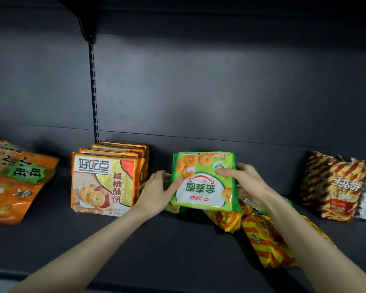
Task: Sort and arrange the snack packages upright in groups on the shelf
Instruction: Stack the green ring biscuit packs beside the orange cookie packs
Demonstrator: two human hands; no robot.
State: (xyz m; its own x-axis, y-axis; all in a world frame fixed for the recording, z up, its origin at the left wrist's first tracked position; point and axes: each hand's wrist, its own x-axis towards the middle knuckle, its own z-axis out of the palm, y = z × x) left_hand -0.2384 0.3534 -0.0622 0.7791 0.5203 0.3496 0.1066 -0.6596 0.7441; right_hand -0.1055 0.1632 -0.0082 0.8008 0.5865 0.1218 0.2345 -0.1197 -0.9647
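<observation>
1. Head view, task object: a green package (203,180) is held between both hands, above a loose heap of striped packages (264,240) on the dark shelf (135,240). Its face is toward the camera and its print reads upside down, so it is inverted top to bottom.
2. Left hand (159,190): grips the package's left edge, thumb on the front face, fingers behind it. Forearm reaches in from lower left.
3. Right hand (244,180): grips the right edge, thumb pressed on the upper front, fingers hidden behind. Forearm enters from lower right, crossing over the heap.
4. Governing relation: the package is roughly square, its edges near vertical and level. The upright row of orange boxes (106,182) stands just left of the left hand; bare shelf lies between.
5. Judgement: the package appears to need turning end over end before being stood upright. The left hand is nearer the free space.
6. Other stock: an orange bag (17,182) lies flat at far left; a striped bag (334,187) stands at right.
</observation>
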